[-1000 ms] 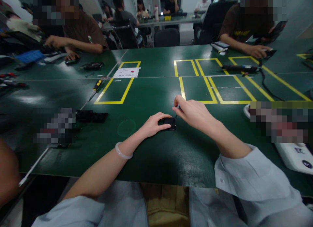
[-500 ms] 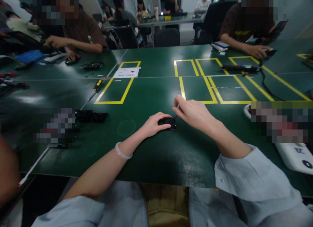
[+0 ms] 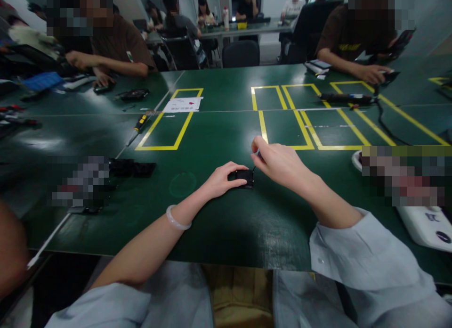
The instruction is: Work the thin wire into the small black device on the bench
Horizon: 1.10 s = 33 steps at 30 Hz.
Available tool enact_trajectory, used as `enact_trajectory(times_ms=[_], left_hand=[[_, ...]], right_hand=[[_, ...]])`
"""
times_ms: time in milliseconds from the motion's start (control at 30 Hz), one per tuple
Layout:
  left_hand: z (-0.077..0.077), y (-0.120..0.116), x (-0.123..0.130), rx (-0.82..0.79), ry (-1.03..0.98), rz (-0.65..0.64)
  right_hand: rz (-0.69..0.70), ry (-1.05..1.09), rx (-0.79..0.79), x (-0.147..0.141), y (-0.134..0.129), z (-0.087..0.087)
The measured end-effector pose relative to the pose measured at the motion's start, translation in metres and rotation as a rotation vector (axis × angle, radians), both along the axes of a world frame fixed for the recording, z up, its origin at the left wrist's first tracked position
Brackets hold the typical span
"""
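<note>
On the green table in front of me lies a small black rectangular part [image 3: 244, 176], flat and box-like. My left hand [image 3: 226, 178] grips it from the left, the thumb along the near side and the fingers across the far side. Just to the right, my right hand [image 3: 273, 159] is closed around a thin dark tool [image 3: 254, 168] that looks like a small screwdriver. Most of that tool is hidden inside the fingers. Its slim tip points down at the part's far right corner; whether it touches is too small to tell.
A yellow-and-black screwdriver [image 3: 140, 124] and a white paper sheet [image 3: 182, 104] lie ahead to the left. Black parts [image 3: 132, 168] sit at left, a white device [image 3: 429, 226] at right. Yellow tape outlines mark the table [image 3: 219, 130]. Co-workers sit opposite, one hand [image 3: 372, 74] on a dark tool.
My right hand's fingers have shifted very slightly around the thin tool. My left hand and the black part stay in place.
</note>
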State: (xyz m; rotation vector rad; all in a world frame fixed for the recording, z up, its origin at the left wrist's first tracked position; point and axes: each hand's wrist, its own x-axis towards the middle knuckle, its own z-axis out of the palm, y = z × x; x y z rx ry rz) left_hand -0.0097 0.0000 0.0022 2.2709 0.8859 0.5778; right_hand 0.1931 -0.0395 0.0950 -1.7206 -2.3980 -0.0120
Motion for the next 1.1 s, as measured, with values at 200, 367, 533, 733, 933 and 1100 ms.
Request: enact_trajectory(times_ms=[200,367,533,733,933,1100], left_hand=[[-0.0014,0.0003,0.0001,0.0,-0.008,-0.003],[-0.0015,0.0008,0.0,0.005,0.001,-0.003],[-0.0023,0.001,-0.0006,0.013,-0.002,-0.004],[-0.0011,0.0002,0.0001,-0.009,0.004,0.003],[0.0004,-0.0004,0.0005,-0.006,-0.002,0.001],[-0.0012,0.0007,0.0003,0.004,-0.007,-0.002]], right_hand=[[-0.016,-0.051,-0.004,-0.0006,0.0008,-0.0009],[-0.016,-0.032,-0.003,-0.0014,-0.0014,-0.0003],[-0.019,-0.015,0.001,-0.0017,-0.0016,0.001],[-0.021,-0.06,-0.002,-0.0002,0.0015,-0.0011],[-0.013,-0.05,0.006,-0.0008,0.0005,-0.0007],[-0.001,-0.031,0.002,-0.0006,-0.0012,0.0009]])
